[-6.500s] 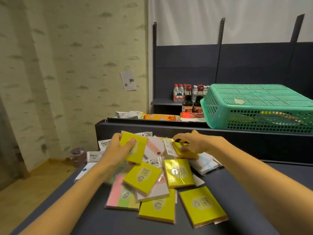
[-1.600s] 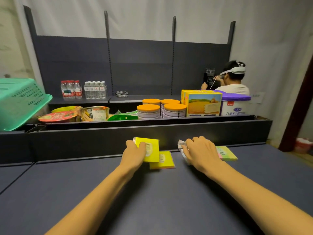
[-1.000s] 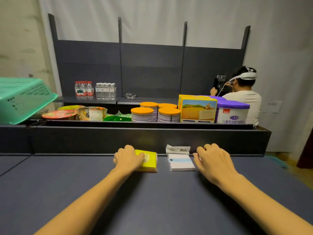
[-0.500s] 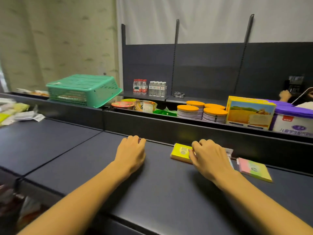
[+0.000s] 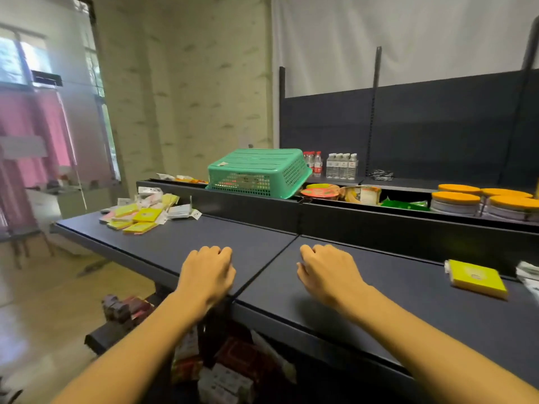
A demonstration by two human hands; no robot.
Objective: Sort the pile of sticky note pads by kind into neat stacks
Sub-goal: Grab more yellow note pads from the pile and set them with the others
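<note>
1. Dark shelf top [image 5: 364, 290]: your work surface runs left to right, with a seam between two panels passing between your hands.
2. Pile of sticky note pads [image 5: 137, 212]: it lies at the far left end of the shelf top, well apart from both hands. Yellow pads, white packets and a pink-and-green pad lie mixed and overlapping there; judge most of the sorting as not yet done.
3. Yellow stack [image 5: 478, 278]: it sits at the right end of the shelf top. Just beside it, at the frame edge, a white packet [image 5: 529, 277] shows in part. Judge these as the sorted stacks begun; each looks low.
4. Left hand [image 5: 208, 272]: fingers loosely curled, knuckles up, holding nothing.
5. Right hand [image 5: 328, 272]: the same posture, holding nothing.
6. Green basket [image 5: 258, 173]: it rests upside down on the raised ledge behind the pile. Bottled water [image 5: 341, 166] and orange-lidded tins [image 5: 481, 201] stand further right.
</note>
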